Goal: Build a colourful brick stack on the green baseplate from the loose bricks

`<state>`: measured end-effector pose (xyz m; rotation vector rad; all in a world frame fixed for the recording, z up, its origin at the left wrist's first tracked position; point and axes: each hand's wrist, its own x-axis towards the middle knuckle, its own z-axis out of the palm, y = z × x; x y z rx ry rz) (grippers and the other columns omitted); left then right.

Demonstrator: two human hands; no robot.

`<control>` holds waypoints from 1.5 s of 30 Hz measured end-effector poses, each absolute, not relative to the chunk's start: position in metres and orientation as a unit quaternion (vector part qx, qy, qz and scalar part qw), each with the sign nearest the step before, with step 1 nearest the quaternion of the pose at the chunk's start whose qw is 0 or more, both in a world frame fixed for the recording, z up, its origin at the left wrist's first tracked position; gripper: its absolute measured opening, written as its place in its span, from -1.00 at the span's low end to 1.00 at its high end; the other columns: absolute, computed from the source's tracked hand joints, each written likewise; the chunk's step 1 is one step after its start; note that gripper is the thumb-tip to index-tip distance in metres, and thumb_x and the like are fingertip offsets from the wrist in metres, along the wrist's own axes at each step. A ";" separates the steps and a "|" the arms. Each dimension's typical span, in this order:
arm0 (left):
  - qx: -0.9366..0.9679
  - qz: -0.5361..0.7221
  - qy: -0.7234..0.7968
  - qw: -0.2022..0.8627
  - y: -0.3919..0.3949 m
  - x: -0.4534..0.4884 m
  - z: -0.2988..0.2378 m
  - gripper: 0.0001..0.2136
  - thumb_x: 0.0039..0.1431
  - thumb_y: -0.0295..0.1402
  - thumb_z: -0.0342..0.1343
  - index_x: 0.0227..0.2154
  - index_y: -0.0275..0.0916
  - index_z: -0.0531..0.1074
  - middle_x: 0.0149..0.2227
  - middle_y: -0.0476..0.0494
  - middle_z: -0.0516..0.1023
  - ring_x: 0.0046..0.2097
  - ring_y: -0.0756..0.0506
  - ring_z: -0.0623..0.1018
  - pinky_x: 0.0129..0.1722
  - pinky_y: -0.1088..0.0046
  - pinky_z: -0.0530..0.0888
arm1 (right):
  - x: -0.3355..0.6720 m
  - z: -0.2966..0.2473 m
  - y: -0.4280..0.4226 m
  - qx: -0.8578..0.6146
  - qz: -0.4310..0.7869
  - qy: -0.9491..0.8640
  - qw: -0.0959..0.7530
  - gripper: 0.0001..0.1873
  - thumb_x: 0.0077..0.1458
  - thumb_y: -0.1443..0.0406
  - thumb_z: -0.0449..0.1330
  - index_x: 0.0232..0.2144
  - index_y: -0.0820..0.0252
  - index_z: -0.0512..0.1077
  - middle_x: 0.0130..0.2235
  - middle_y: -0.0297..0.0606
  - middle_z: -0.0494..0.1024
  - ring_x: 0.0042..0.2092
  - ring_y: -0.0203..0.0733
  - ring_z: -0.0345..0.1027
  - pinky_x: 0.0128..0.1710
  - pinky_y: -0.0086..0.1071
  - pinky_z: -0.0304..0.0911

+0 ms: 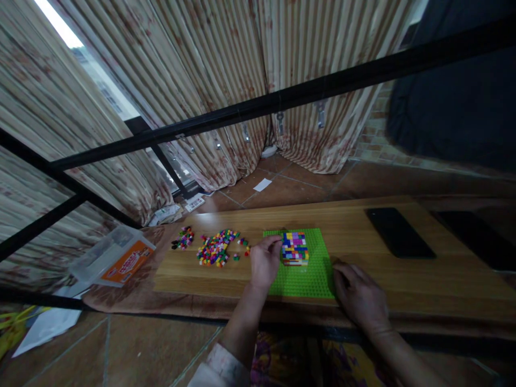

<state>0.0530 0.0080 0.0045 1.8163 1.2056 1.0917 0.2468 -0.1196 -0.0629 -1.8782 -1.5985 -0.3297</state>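
A block built of many-coloured toy bricks stands on a green studded baseplate. At the block's upper left edge is my left hand, thumb and finger pinched together. Whatever the pinch holds, if anything, is too small to name. My right hand rests at the baseplate's right edge with its fingers curled in. The inside of those fingers is hidden. Left of my left hand lies a loose heap of small coloured bricks, with a few strays beside it.
A smaller brick pile lies at the wooden table's left end. Beyond that end sits a clear plastic box with an orange label. A black tablet-like slab lies on the right. A dark metal bar crosses behind the table.
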 end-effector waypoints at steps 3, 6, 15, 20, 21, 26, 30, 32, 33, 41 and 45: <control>0.699 0.428 0.459 0.343 0.009 0.054 0.002 -0.85 0.13 -0.41 0.11 -0.30 -0.19 0.57 -0.29 -0.12 0.62 -0.28 -0.06 0.56 -0.22 0.44 0.47 | 0.247 -0.063 -0.119 -0.717 -0.121 -0.608 0.320 -0.81 0.17 0.30 0.03 -0.31 0.12 0.45 -0.31 -0.26 0.55 -0.35 -0.22 0.40 -0.32 -0.40 0.21; 0.693 0.439 0.451 0.353 0.011 0.054 -0.002 -0.85 0.13 -0.39 0.11 -0.29 -0.19 0.57 -0.28 -0.11 0.62 -0.28 -0.05 0.56 -0.22 0.45 0.47 | 0.247 -0.063 -0.119 -0.718 -0.119 -0.607 0.318 -0.81 0.18 0.29 0.03 -0.31 0.12 0.46 -0.32 -0.26 0.55 -0.35 -0.22 0.40 -0.32 -0.39 0.21; 0.640 0.453 0.460 0.416 0.015 0.056 -0.009 -0.84 0.07 -0.43 0.14 -0.26 -0.21 0.55 -0.24 -0.12 0.62 -0.24 -0.05 0.58 -0.15 0.42 0.49 | 0.247 -0.065 -0.120 -0.717 -0.119 -0.607 0.322 -0.82 0.18 0.29 0.04 -0.29 0.13 0.45 -0.30 -0.25 0.55 -0.31 -0.21 0.42 -0.30 -0.40 0.22; 0.629 0.452 0.459 0.436 0.014 0.055 -0.005 -0.84 0.06 -0.45 0.14 -0.27 -0.25 0.54 -0.23 -0.15 0.61 -0.23 -0.06 0.57 -0.16 0.42 0.49 | 0.247 -0.063 -0.120 -0.719 -0.115 -0.607 0.319 -0.80 0.19 0.29 0.03 -0.29 0.13 0.46 -0.29 -0.24 0.55 -0.33 -0.22 0.40 -0.31 -0.40 0.22; 0.629 0.449 0.460 0.438 0.014 0.055 -0.004 -0.84 0.07 -0.44 0.13 -0.26 -0.25 0.54 -0.24 -0.15 0.61 -0.24 -0.06 0.57 -0.18 0.43 0.49 | 0.247 -0.063 -0.120 -0.719 -0.114 -0.608 0.319 -0.80 0.19 0.29 0.03 -0.29 0.14 0.46 -0.29 -0.24 0.55 -0.33 -0.22 0.40 -0.31 -0.41 0.22; 0.617 0.449 0.462 0.453 0.016 0.055 0.000 -0.81 0.12 -0.37 0.09 -0.24 -0.28 0.54 -0.35 -0.12 0.59 -0.36 -0.03 0.54 -0.33 0.48 0.49 | 0.247 -0.063 -0.120 -0.720 -0.116 -0.607 0.316 -0.81 0.18 0.29 0.04 -0.30 0.14 0.46 -0.30 -0.25 0.54 -0.33 -0.22 0.40 -0.32 -0.40 0.21; 0.600 0.463 0.451 0.471 0.023 0.059 -0.002 -0.83 0.09 -0.35 0.12 -0.30 -0.28 0.54 -0.37 -0.10 0.59 -0.36 -0.03 0.54 -0.35 0.48 0.49 | 0.247 -0.064 -0.120 -0.718 -0.114 -0.608 0.320 -0.83 0.19 0.30 0.04 -0.29 0.14 0.45 -0.29 -0.26 0.54 -0.33 -0.23 0.39 -0.30 -0.41 0.20; 0.599 0.462 0.450 0.474 0.025 0.061 -0.001 -0.85 0.06 -0.37 0.15 -0.33 -0.28 0.54 -0.38 -0.10 0.59 -0.36 -0.03 0.54 -0.33 0.48 0.48 | 0.247 -0.064 -0.120 -0.715 -0.111 -0.610 0.322 -0.83 0.19 0.29 0.04 -0.28 0.14 0.44 -0.30 -0.26 0.53 -0.32 -0.23 0.39 -0.29 -0.41 0.20; 0.598 0.462 0.451 0.475 0.026 0.062 -0.001 -0.86 0.05 -0.37 0.16 -0.34 -0.28 0.54 -0.38 -0.09 0.60 -0.36 -0.02 0.54 -0.32 0.49 0.48 | 0.247 -0.063 -0.120 -0.715 -0.111 -0.611 0.322 -0.83 0.19 0.29 0.05 -0.28 0.14 0.44 -0.30 -0.27 0.53 -0.32 -0.23 0.39 -0.29 -0.41 0.20; 0.596 0.462 0.468 0.461 0.026 0.066 0.004 -0.88 0.04 -0.40 0.15 -0.36 -0.30 0.54 -0.36 -0.12 0.61 -0.32 -0.03 0.56 -0.28 0.48 0.47 | 0.246 -0.063 -0.120 -0.715 -0.112 -0.611 0.321 -0.83 0.19 0.31 0.05 -0.29 0.16 0.44 -0.27 -0.24 0.54 -0.29 -0.20 0.39 -0.27 -0.39 0.20; 0.615 0.458 0.476 0.431 0.024 0.067 0.004 -0.87 0.08 -0.40 0.13 -0.34 -0.29 0.54 -0.34 -0.13 0.62 -0.31 -0.04 0.57 -0.27 0.47 0.47 | 0.246 -0.062 -0.120 -0.722 -0.110 -0.606 0.316 -0.83 0.18 0.30 0.05 -0.29 0.15 0.45 -0.29 -0.25 0.54 -0.31 -0.20 0.39 -0.28 -0.39 0.20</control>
